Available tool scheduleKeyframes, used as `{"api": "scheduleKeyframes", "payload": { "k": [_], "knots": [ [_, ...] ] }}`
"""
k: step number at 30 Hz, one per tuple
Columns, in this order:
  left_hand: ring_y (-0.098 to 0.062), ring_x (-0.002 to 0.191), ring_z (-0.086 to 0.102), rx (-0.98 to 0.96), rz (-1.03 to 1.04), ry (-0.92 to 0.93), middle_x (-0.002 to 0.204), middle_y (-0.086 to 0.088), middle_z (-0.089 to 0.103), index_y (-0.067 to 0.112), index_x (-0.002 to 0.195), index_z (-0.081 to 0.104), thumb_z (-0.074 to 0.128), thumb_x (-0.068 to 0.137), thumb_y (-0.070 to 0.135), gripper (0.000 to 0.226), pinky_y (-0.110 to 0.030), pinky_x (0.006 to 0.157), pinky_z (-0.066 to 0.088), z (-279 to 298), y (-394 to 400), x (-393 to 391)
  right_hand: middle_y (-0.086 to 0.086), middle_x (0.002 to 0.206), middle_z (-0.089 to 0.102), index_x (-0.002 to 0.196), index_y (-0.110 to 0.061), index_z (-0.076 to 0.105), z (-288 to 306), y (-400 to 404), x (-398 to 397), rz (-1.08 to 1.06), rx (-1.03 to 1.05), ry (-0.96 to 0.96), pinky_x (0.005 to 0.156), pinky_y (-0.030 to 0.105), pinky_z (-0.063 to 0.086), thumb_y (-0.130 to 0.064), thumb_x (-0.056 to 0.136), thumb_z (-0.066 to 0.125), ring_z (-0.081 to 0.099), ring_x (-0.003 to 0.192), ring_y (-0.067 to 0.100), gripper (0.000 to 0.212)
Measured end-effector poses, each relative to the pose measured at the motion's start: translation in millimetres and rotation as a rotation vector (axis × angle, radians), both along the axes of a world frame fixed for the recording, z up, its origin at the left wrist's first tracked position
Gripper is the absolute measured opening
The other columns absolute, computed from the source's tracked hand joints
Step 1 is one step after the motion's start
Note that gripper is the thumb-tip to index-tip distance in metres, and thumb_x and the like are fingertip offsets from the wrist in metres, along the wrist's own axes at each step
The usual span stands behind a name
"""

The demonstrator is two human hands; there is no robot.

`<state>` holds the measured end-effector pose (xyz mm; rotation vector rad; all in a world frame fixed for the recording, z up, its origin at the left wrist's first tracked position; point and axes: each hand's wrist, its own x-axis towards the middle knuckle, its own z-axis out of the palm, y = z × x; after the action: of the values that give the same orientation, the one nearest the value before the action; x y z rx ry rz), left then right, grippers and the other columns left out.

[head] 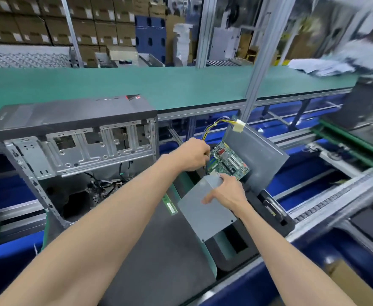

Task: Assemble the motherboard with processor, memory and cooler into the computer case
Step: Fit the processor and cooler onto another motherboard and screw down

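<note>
While the motherboard (229,161) lies tilted to the right of the open computer case (75,151), propped against a grey panel (258,155), neither processor, cooler nor seated memory can be made out on it. The left hand (192,154) is curled round a bundle of yellow and black wires (214,125) that ends in a pale connector (238,127), at the board's near-left edge. The right hand (225,192) rests on a grey metal box (205,206), probably the power supply, fingers bent over its top edge. A green memory stick (170,205) lies loose just left of that box. This looks like cable clearing before the board goes in; next, the wires must be held aside so the board can be lifted free.
</note>
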<state>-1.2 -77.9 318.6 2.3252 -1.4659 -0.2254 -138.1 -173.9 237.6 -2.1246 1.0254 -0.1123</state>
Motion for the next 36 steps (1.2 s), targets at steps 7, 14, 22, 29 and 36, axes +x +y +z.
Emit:
{"api": "scheduleKeyframes", "payload": {
  "k": [7,14,22,29,36],
  "knots": [
    [-0.030,0.114,0.053,-0.017,0.139,-0.082,0.115,-0.012,0.066,0.005,0.111,0.069,0.048,0.100,0.005,0.023,-0.024,0.084,0.035,-32,-54,51,0.012,0.136,0.048,0.141,-0.012,0.041,-11,-33,55,-0.057,-0.180,0.117,0.093,0.050,0.040,-0.041,0.048,0.087,0.040,0.132,0.033,0.107],
    [-0.026,0.112,0.051,-0.041,0.369,0.023,0.114,-0.009,0.062,0.011,0.101,0.070,0.050,0.097,0.006,0.021,-0.034,0.079,0.044,-72,-90,110,0.017,0.154,0.031,0.159,-0.006,0.007,-35,-71,117,0.031,-0.236,0.154,0.105,0.061,0.032,-0.044,0.067,0.084,0.024,0.144,0.035,0.126],
    [-0.028,0.092,0.047,0.011,0.634,0.139,0.091,-0.003,0.058,0.010,0.108,0.058,0.041,0.099,0.000,0.022,-0.039,0.075,0.043,-126,-117,149,0.018,0.143,0.035,0.158,-0.006,0.009,-84,-81,169,0.058,-0.257,0.146,0.097,0.056,0.038,-0.056,0.066,0.082,0.033,0.134,0.038,0.127],
    [-0.041,0.113,0.053,0.218,0.587,0.226,0.133,-0.018,0.052,-0.001,0.127,0.048,0.034,0.100,-0.001,0.031,-0.045,0.094,0.042,-180,-117,170,0.016,0.138,0.037,0.156,-0.005,0.007,-115,-88,196,0.081,-0.322,0.208,0.096,0.056,0.042,-0.060,0.065,0.079,0.035,0.129,0.035,0.128],
    [-0.037,0.126,0.052,0.303,0.558,0.272,0.153,-0.022,0.038,0.001,0.142,0.045,0.029,0.107,0.015,0.041,-0.040,0.102,0.042,-216,-123,177,0.018,0.138,0.034,0.158,-0.016,-0.007,-147,-88,207,0.120,-0.304,0.289,0.091,0.055,0.039,-0.054,0.075,0.075,0.035,0.126,0.037,0.122]
  ]
}}
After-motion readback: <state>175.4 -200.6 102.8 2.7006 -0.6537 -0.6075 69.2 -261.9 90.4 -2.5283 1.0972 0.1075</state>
